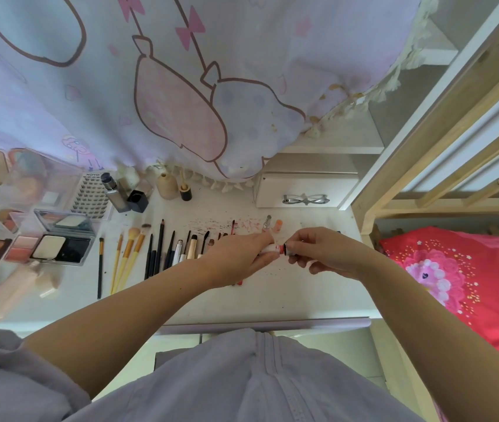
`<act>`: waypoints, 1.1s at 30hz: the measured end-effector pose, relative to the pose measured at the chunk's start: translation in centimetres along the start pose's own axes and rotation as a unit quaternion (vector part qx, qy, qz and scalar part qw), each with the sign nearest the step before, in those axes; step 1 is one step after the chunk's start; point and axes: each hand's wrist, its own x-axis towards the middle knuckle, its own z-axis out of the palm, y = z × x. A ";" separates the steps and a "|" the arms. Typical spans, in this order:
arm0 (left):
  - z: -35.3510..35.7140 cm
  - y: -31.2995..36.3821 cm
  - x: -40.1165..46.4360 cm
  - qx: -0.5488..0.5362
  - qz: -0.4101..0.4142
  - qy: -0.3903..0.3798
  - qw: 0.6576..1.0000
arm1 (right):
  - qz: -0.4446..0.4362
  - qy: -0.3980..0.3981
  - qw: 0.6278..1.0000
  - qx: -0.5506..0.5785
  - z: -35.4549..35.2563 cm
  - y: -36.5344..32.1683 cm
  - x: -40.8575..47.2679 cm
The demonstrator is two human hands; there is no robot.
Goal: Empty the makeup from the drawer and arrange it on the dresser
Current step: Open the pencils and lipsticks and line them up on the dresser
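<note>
Both my hands meet over the white dresser top [272, 296]. My left hand [239, 257] grips the white body of a small lipstick tube [272, 248] with a red-patterned band. My right hand [324, 254] pinches the dark cap end of the same tube. To the left lies a row of brushes and pencils [157, 251]. Behind my hands stand two small lip products [272, 224]. Palettes and compacts [50, 245] fill the far left. A small white drawer [303, 190] with a bow-shaped handle is closed at the back.
Bottles [120, 193] and a lash box [90, 193] stand at the back left. A pastel curtain [181, 86] hangs over the back of the dresser. A wooden bed frame [424, 147] and red bedding [455, 275] are on the right. Red and black marks stain the dresser.
</note>
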 end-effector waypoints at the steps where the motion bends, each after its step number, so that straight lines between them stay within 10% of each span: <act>1: 0.2 -0.1 0.0 0.006 -0.003 -0.012 1.000 | 0.000 0.001 1.000 -0.026 -0.4 0.2 0.0; 12: 2.0 -1.8 0.7 -0.226 -0.203 -0.022 0.952 | 0.054 0.060 0.994 0.073 -1.9 5.5 0.5; 21: 5.9 -0.9 3.9 -0.118 -0.218 0.095 0.964 | -0.028 0.280 0.954 -0.106 2.4 8.5 7.2; 33: 8.5 -2.7 5.6 0.035 -0.246 0.083 0.965 | -0.056 0.238 0.944 -0.220 3.6 7.9 10.3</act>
